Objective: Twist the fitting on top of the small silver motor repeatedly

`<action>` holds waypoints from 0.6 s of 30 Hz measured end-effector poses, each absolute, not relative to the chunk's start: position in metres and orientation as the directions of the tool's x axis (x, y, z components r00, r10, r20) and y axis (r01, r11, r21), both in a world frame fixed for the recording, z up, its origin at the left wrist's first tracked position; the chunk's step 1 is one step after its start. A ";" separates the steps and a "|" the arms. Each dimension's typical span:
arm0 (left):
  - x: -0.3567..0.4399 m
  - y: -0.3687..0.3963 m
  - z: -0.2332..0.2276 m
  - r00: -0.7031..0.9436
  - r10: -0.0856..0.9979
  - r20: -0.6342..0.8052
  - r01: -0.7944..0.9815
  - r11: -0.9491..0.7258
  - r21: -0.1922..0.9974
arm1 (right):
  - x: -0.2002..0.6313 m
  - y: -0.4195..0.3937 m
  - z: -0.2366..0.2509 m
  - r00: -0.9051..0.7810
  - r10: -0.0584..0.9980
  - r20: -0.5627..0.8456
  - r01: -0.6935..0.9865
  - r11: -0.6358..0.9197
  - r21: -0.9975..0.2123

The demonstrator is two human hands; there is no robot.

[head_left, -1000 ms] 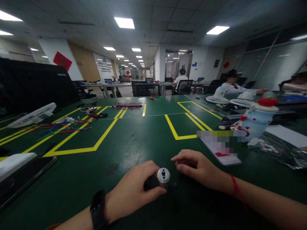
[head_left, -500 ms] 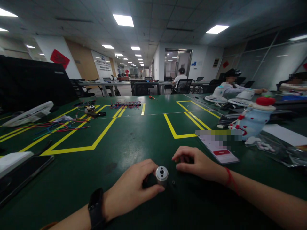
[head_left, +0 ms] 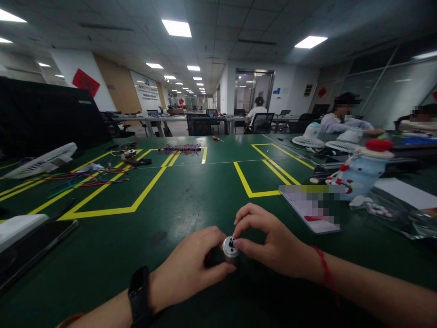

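Observation:
A small silver cylindrical motor [head_left: 230, 252] stands upright on the green table, its round end with dark holes facing up. My left hand [head_left: 193, 262] curves around it from the left, thumb in front and fingers behind. Over the motor's top, the thumb and forefinger of my right hand [head_left: 264, 237] come together in a pinch at the centre of its end face. A tiny dark ring-like part appears to be between these fingertips, mostly hidden by them.
A phone [head_left: 312, 214] lies beyond my right hand, near a blue bottle [head_left: 363, 168] with a red top. Several loose wires [head_left: 90, 180] and a white fan [head_left: 44, 161] are at the left, with a dark phone [head_left: 37, 255] nearer. A screwdriver [head_left: 217, 139] lies far back.
My right hand has moved left onto the motor's top and closed into a pinch. The tiny dark part that lay right of the motor is gone from the table. My left hand stays around the motor.

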State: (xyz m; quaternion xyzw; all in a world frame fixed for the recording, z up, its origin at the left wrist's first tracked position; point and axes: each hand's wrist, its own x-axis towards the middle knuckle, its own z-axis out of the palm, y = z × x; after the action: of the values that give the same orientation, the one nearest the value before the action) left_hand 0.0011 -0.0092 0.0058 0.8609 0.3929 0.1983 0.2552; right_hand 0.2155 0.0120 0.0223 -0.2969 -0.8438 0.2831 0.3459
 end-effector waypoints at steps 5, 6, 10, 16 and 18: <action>0.002 -0.008 0.005 0.610 0.779 0.145 0.577 -0.563 0.592 | 0.214 0.011 0.020 -0.549 0.711 0.439 0.293 0.656 -0.695; 0.002 -0.008 0.005 0.610 0.779 0.145 0.577 -0.562 0.592 | 0.214 0.011 0.020 -0.561 0.710 0.425 0.297 0.652 -0.697; 0.001 -0.009 0.005 0.610 0.780 0.136 0.585 -0.560 0.587 | 0.212 0.009 0.024 -0.599 0.707 0.375 0.317 0.640 -0.700; 0.000 -0.010 0.006 0.601 0.788 0.135 0.591 -0.552 0.588 | 0.229 0.026 0.022 -0.436 0.839 0.325 0.344 0.489 -0.801; 0.001 -0.009 0.007 0.606 0.784 0.132 0.584 -0.552 0.595 | 0.241 0.041 0.013 -0.329 0.917 0.226 0.360 0.344 -0.867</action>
State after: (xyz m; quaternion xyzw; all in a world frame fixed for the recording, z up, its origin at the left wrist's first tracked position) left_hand 0.0006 -0.0093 0.0070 0.8589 0.3984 0.1955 0.2557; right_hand 0.2411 0.0405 0.0126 -0.4390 -0.7274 0.3682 0.3777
